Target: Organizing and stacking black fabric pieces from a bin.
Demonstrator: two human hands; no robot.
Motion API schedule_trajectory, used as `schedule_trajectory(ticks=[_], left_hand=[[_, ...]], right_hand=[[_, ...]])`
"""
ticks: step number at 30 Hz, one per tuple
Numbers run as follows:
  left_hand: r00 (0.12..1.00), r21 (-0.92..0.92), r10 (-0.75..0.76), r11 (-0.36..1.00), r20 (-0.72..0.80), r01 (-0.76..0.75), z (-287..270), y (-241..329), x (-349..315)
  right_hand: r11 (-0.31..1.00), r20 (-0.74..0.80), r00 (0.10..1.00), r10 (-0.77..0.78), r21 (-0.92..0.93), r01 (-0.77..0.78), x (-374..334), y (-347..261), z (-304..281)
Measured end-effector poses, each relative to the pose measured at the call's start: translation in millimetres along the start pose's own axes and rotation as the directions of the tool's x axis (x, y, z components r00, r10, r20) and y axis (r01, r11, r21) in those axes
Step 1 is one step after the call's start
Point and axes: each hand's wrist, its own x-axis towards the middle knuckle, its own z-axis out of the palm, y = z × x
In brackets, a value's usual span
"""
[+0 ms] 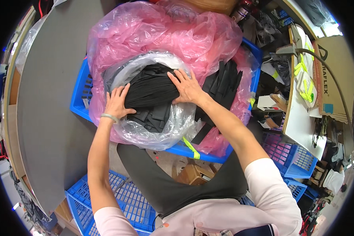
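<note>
A thick bundle of thin black cords (pixel 151 91) lies stretched between my two hands. My left hand (pixel 117 104) grips its left end, fingers over the top and thumb at the near side. At the right end, my right hand (pixel 188 88) holds the bundle with its fingers spread over it. Beneath are flat black strips (pixel 152 120) inside a clear plastic bag (pixel 145 137), whose mouth is rolled open around them. More black straps (pixel 223 84) lie to the right, on pink plastic sheeting (pixel 165 29).
A blue plastic crate (pixel 80 106) holds the bags. To the left runs a grey tabletop (pixel 51 98). Blue baskets (pixel 133 196) stand low at both sides. On the right are a white shelf (pixel 303 129), folded pieces with yellow ties (pixel 306 86) and a cardboard box (pixel 336 74).
</note>
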Motion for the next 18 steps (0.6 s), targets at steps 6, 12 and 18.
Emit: schedule_trajectory(ticks=[6,12,18], left_hand=[[0.989,-0.092,0.076,0.992,-0.131,-0.088,11,-16,-15],[0.985,-0.109,0.074,0.99,-0.156,-0.091,15,-14,-10],[0.961,-0.183,0.075,0.975,-0.265,-0.126,17,-11,-10]], right_hand=[[0.997,-0.276,0.959,-0.066,-0.063,0.05,-54,-12,13],[0.997,-0.344,0.936,0.073,-0.013,-0.082,-56,-18,22],[0.954,-0.37,0.926,0.074,0.296,0.042,-34,-11,19]])
